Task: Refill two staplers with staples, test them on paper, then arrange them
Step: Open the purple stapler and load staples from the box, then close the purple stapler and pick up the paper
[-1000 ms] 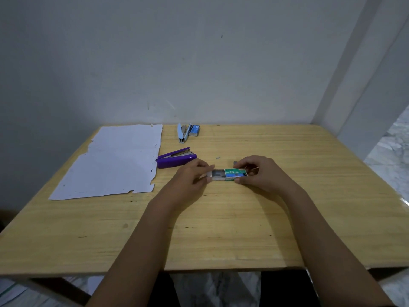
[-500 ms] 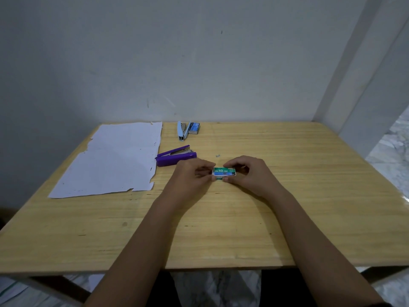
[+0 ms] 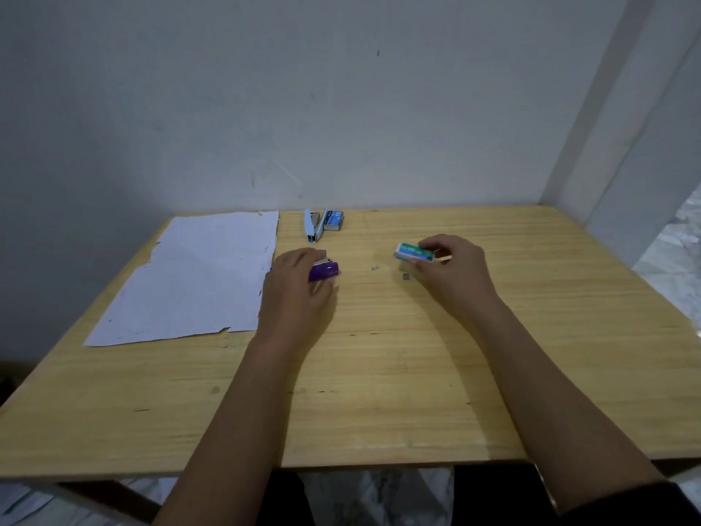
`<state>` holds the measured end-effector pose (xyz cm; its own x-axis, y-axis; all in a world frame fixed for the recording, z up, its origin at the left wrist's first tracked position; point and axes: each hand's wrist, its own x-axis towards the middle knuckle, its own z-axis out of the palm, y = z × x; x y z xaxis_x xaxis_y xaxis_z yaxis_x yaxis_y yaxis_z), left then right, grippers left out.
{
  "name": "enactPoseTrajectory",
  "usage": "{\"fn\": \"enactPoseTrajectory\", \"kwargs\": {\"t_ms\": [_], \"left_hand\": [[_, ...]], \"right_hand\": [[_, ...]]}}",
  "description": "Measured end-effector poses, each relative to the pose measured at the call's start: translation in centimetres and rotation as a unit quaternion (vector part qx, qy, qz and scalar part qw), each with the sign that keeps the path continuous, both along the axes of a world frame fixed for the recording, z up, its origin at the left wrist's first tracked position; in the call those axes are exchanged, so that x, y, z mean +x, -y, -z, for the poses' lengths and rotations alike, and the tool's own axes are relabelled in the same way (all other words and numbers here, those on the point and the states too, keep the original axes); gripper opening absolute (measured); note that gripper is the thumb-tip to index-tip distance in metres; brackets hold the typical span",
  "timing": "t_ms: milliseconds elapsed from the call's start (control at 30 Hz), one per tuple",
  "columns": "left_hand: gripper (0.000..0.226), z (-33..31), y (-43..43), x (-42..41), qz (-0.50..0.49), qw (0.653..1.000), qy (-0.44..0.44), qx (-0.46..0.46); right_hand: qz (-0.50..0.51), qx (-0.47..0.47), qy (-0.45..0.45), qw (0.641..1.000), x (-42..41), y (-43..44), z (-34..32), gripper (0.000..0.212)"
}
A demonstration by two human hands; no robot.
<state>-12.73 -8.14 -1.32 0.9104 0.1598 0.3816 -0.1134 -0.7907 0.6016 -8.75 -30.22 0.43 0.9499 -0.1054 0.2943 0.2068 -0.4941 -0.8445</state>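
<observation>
My left hand [image 3: 297,286] lies over the purple stapler [image 3: 325,270] near the paper's right edge, fingers curled round it; only the stapler's right end shows. My right hand [image 3: 453,273] pinches the small green staple box [image 3: 413,252] just above the table. A light blue stapler [image 3: 313,225] lies open at the back of the wooden table [image 3: 379,373], with a blue staple box [image 3: 334,220] beside it. White paper sheets [image 3: 197,279] with torn edges lie at the left.
Small loose staple pieces lie on the wood between my hands: one piece [image 3: 374,267] and a darker bit [image 3: 406,276]. A wall stands right behind the table, and a wall corner closes the back right. The table's front edge is near my body.
My hands have parted. The left went left onto the purple stapler. The right carried the green staple box to the right and farther back.
</observation>
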Motion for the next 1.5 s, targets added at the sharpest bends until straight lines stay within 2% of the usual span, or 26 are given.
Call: {"fn": "enactPoseTrajectory", "kwargs": {"t_ms": [67, 133, 300, 433, 500, 633, 767, 833, 900, 933, 1000, 1033, 1067, 1133, 1200, 1267, 1333, 1400, 1500], "left_hand": [[0.061, 0.4, -0.8, 0.6, -0.026, 0.998, -0.05, 0.038], [0.06, 0.7, -1.1, 1.1, -0.031, 0.994, -0.085, 0.058], [0.049, 0.7, -1.0, 1.6, -0.042, 0.995, -0.069, 0.056], [0.044, 0.5, -0.8, 1.4, -0.034, 0.995, -0.064, 0.066], [0.043, 0.5, -0.6, 1.3, -0.035, 0.996, -0.062, 0.052], [0.039, 0.3, -0.3, 1.4, -0.017, 0.999, -0.036, -0.004], [0.036, -0.1, 0.1, 1.0, -0.009, 0.996, 0.013, -0.092], [0.039, -0.5, 0.4, 0.7, -0.009, 0.989, 0.005, -0.148], [0.037, -0.9, 0.9, 0.3, 0.004, 0.984, 0.0, -0.176], [0.035, -1.0, 1.1, 0.2, 0.017, 0.982, 0.004, -0.189], [0.028, -1.1, 1.5, 0.1, 0.047, 0.976, -0.001, -0.214], [0.026, -1.1, 1.7, 0.1, 0.062, 0.974, -0.012, -0.219], [0.026, -1.1, 1.8, 0.1, 0.076, 0.973, -0.023, -0.218], [0.032, -1.0, 2.1, 0.1, 0.094, 0.974, -0.029, -0.203], [0.034, -1.0, 2.3, 0.1, 0.103, 0.977, -0.022, -0.186], [0.034, -1.0, 2.4, 0.3, 0.107, 0.982, -0.013, -0.152], [0.03, -0.8, 2.4, 0.4, 0.114, 0.986, -0.016, -0.123], [0.033, -0.7, 2.5, 0.6, 0.12, 0.988, -0.023, -0.095], [0.035, -0.6, 2.6, 0.8, 0.127, 0.989, -0.03, -0.064]], "right_hand": [[0.035, -0.025, -0.013, 0.999, 1.2, 0.7, 0.1, 0.026], [0.049, -0.057, -0.022, 0.997, 2.0, 1.2, 0.8, 0.026], [0.052, -0.12, -0.025, 0.991, 2.6, 1.3, 2.2, 0.032], [0.055, -0.147, 0.039, 0.987, 1.7, 1.1, 1.9, 0.026], [0.017, -0.148, 0.065, 0.987, 1.0, 0.5, 1.7, 0.024], [-0.069, -0.235, 0.049, 0.968, 0.4, -0.8, 2.0, 0.025], [-0.081, -0.232, 0.035, 0.969, 0.5, -1.2, 2.1, 0.018], [-0.092, -0.232, 0.034, 0.968, 0.5, -1.3, 1.9, 0.018], [-0.099, -0.183, 0.04, 0.977, 0.1, -1.5, 1.6, 0.016], [-0.093, -0.129, 0.036, 0.987, -0.1, -1.7, 1.4, 0.015], [-0.07, 0.026, -0.011, 0.997, -0.3, -2.3, 0.8, 0.016], [-0.065, 0.115, -0.058, 0.99, -0.4, -2.7, 0.5, 0.019], [-0.064, 0.205, -0.107, 0.971, -0.3, -3.2, 0.1, 0.024], [-0.068, 0.373, -0.183, 0.907, -0.3, -4.0, -0.5, 0.03], [-0.074, 0.477, -0.217, 0.848, -0.4, -4.3, -0.9, 0.029], [-0.074, 0.505, -0.228, 0.829, -0.4, -4.2, -1.0, 0.028], [-0.081, 0.488, -0.235, 0.837, -0.3, -4.2, -0.8, 0.026], [-0.098, 0.403, -0.244, 0.876, -0.4, -4.4, -0.7, 0.03], [-0.118, 0.199, -0.235, 0.944, -0.9, -5.1, -0.6, 0.034]]}}
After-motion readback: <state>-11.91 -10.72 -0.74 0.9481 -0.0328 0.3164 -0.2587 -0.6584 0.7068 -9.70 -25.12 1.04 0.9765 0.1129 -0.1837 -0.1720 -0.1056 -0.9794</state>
